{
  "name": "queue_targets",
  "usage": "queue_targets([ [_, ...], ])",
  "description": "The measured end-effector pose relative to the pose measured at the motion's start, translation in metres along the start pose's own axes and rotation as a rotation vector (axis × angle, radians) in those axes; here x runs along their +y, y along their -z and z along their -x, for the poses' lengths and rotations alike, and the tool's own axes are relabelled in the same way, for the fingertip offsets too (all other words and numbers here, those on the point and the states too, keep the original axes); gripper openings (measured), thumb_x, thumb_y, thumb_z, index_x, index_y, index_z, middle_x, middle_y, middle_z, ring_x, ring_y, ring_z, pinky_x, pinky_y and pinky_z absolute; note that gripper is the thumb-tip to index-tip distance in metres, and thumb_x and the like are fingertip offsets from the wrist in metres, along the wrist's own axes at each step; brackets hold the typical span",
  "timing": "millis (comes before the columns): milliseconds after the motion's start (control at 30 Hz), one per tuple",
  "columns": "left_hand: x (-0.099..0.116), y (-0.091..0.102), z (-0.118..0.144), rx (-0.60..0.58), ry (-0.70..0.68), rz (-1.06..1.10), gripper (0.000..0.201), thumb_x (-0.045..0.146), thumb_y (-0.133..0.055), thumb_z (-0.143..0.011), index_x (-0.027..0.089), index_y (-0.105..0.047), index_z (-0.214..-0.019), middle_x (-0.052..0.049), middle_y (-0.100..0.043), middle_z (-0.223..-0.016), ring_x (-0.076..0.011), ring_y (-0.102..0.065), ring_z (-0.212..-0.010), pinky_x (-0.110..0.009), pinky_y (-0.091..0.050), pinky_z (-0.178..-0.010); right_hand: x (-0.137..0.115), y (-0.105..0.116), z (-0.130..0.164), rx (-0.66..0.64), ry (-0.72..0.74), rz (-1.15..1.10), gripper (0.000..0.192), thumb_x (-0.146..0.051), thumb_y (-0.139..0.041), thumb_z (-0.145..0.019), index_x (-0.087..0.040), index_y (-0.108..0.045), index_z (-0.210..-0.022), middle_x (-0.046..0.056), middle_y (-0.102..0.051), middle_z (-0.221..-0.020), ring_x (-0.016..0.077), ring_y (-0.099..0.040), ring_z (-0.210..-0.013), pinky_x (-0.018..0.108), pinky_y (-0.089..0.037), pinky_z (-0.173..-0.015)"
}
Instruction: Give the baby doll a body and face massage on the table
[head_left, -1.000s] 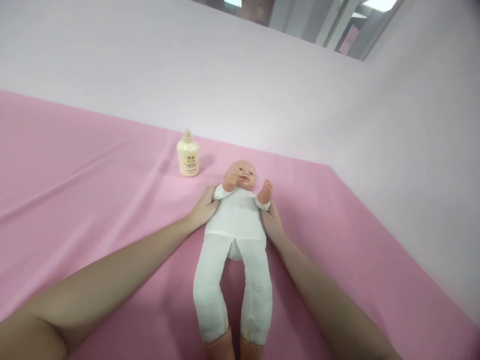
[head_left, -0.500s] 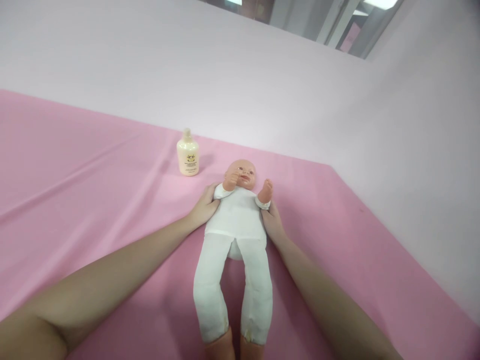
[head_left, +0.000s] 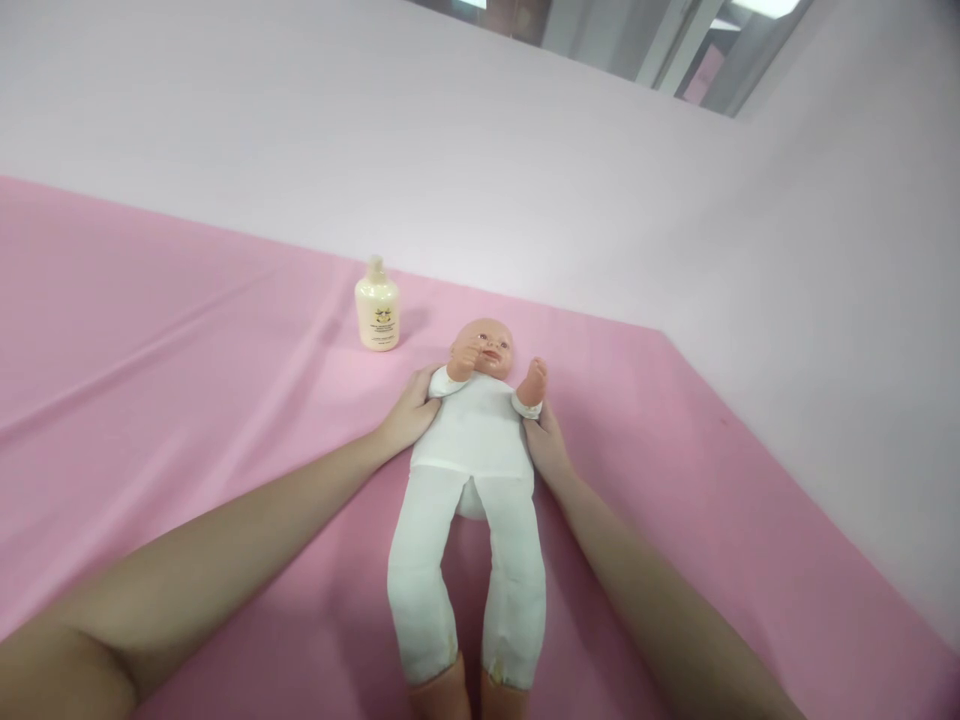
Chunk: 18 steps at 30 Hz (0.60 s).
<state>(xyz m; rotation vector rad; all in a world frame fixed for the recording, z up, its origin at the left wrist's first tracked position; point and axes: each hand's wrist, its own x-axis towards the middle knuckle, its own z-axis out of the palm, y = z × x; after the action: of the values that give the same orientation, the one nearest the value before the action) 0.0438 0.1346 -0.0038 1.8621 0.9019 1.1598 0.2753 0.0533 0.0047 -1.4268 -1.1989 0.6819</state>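
Note:
A baby doll (head_left: 474,430) with a white cloth body lies on its back, its head away from me and its feet running out of the bottom of the view. My left hand (head_left: 411,410) grips its side under the arm at the left, thumb against the cloth and the other fingers partly hidden. On the opposite side, my right hand (head_left: 547,445) holds the doll just below its raised arm. Most of that hand's fingers are out of sight behind the body.
A cream pump bottle (head_left: 377,312) with a printed label stands beyond my left hand. Pink cloth (head_left: 187,350) with some creases covers the table. A pale wall (head_left: 450,150) rises behind it, with a window (head_left: 600,40) at the top.

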Motion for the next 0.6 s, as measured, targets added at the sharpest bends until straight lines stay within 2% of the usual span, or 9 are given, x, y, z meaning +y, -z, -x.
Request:
queue_targets([
  [333,0.001,0.0,-0.001,0.007,0.008,0.011,0.053,0.013,-0.049,-0.08,0.023,-0.048,-0.132,-0.008,-0.052,-0.133,-0.026,-0.045,-0.125,-0.045,-0.034,-0.11,-0.017,0.001,0.005,-0.02,-0.033,0.01,0.043,-0.028,-0.049,-0.084,-0.023,-0.054,-0.127,0.006,-0.06,-0.131,0.0245,-0.054,-0.12,0.043,-0.04,-0.107],
  [600,0.003,0.0,0.0,-0.001,0.0,0.009,0.053,0.013,-0.049,-0.081,0.023,-0.046,-0.134,-0.008,-0.051,-0.134,-0.0263,-0.045,-0.125,-0.045,-0.033,-0.11,-0.022,0.0,0.007,-0.037,-0.011,0.023,0.05,-0.023,-0.046,-0.085,-0.019,-0.049,-0.135,0.008,-0.057,-0.136,0.0234,-0.055,-0.118,0.04,-0.041,-0.105],
])
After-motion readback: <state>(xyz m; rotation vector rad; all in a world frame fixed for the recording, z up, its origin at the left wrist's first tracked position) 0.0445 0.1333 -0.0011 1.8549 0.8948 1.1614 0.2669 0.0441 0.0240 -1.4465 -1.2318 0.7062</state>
